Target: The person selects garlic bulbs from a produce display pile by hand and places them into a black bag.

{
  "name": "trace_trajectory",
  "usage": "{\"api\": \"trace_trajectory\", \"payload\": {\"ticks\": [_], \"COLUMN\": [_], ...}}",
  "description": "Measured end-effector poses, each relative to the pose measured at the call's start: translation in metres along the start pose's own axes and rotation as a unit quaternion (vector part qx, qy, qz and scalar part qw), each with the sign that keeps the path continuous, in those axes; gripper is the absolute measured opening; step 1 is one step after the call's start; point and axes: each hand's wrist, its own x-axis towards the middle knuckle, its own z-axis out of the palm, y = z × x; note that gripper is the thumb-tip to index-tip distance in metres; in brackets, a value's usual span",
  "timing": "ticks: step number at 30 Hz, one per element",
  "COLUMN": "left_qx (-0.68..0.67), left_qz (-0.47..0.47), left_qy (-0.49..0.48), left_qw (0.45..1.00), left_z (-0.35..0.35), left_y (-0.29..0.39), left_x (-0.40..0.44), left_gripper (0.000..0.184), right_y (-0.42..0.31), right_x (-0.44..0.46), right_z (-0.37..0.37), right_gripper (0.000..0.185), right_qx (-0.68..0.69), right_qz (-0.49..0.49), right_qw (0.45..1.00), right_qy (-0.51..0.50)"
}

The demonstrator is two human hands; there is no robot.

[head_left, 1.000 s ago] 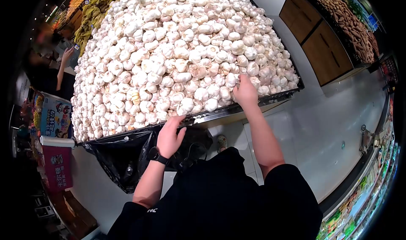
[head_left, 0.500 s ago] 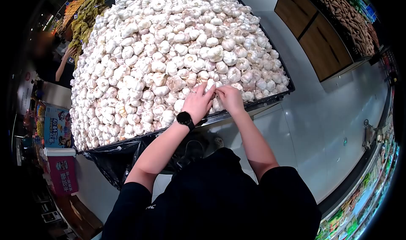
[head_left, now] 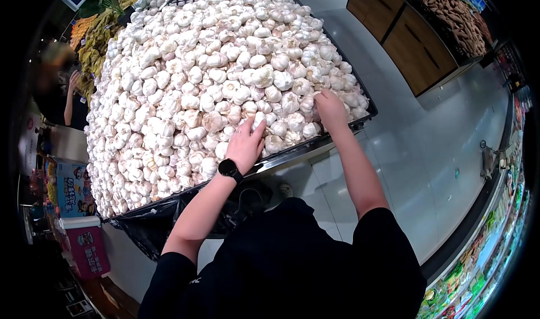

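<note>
A large heap of white garlic bulbs (head_left: 185, 88) fills a black-edged display bin (head_left: 360, 117). My left hand (head_left: 245, 145), with a black watch on its wrist, is at the bin's near edge and has a garlic bulb (head_left: 259, 120) between thumb and fingers. Farther right, my right hand (head_left: 331, 109) is closed at the heap's right part, its fingertips against the bulbs; what it grips, if anything, is hidden.
Another person (head_left: 56, 91) stands at the far left beside yellow-green produce (head_left: 95, 49). A wooden cabinet (head_left: 419, 49) bears brown root vegetables at the upper right. A black plastic bag (head_left: 140, 234) hangs below the bin's front edge.
My hands were together at the near edge half a second ago. Now they are apart, the right hand farther right over the bulbs, the left slightly to the left. The view has shifted.
</note>
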Motion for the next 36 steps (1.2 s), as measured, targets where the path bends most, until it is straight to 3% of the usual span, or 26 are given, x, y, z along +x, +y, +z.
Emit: {"api": "trace_trajectory", "payload": {"ticks": [2,4,6,8,10,12,13,15,16,18,24,26,31,36], "left_qx": [-0.003,0.006,0.007,0.015,0.013,0.012,0.012,0.013,0.028,0.044,0.024,0.017,0.022,0.005], "left_qz": [-0.008,0.003,0.008,0.015,0.004,-0.007,-0.003,0.002,0.014,0.021,0.016,-0.008,0.011,0.007], "left_qy": [-0.013,0.002,0.010,0.021,0.014,0.006,0.010,0.015,0.021,0.028,0.031,0.008,0.047,0.018], "left_qw": [1.000,1.000,1.000,1.000,1.000,1.000,1.000,1.000,0.999,0.998,0.999,1.000,0.999,1.000], "left_z": [0.001,0.000,0.002,0.003,0.001,-0.001,-0.001,-0.001,0.000,-0.001,-0.002,-0.003,-0.001,-0.007], "left_y": [0.001,0.001,0.000,-0.001,0.002,0.004,0.004,0.003,0.002,0.004,0.007,0.008,0.006,0.007], "left_x": [-0.001,0.000,0.000,-0.001,-0.001,-0.002,-0.002,-0.001,-0.001,0.001,-0.001,0.000,-0.002,-0.007], "left_gripper": [0.056,0.056,0.056,0.056,0.056,0.056,0.055,0.055,0.056,0.057,0.054,0.046,0.045,0.052], "right_y": [0.008,0.020,0.028,0.049,0.072,0.108,0.118,0.129,0.134,0.136,0.152,0.149,0.148,0.143], "right_x": [0.007,0.015,0.021,0.032,0.035,0.038,0.037,0.039,0.045,0.054,0.048,0.055,0.059,0.064], "right_z": [0.005,0.006,0.000,-0.013,-0.039,-0.048,-0.043,-0.033,-0.027,-0.016,-0.010,-0.014,-0.021,-0.022], "right_gripper": [0.004,0.007,0.012,0.016,0.016,0.018,0.018,0.021,0.021,0.022,0.019,0.019,0.017,0.019], "right_qx": [0.026,0.016,0.304,0.402,0.228,-0.008,-0.009,-0.110,-0.111,-0.204,-0.216,-0.222,-0.269,-0.285], "right_qz": [-0.047,-0.041,0.136,0.260,0.251,0.243,0.242,0.207,0.204,0.221,0.152,0.139,0.112,0.121], "right_qw": [0.998,0.999,0.943,0.878,0.936,0.970,0.970,0.963,0.964,0.929,0.930,0.932,0.911,0.901], "right_qy": [0.024,0.022,-0.013,0.016,0.098,-0.009,-0.009,-0.133,-0.131,-0.218,-0.257,-0.252,-0.293,-0.305]}}
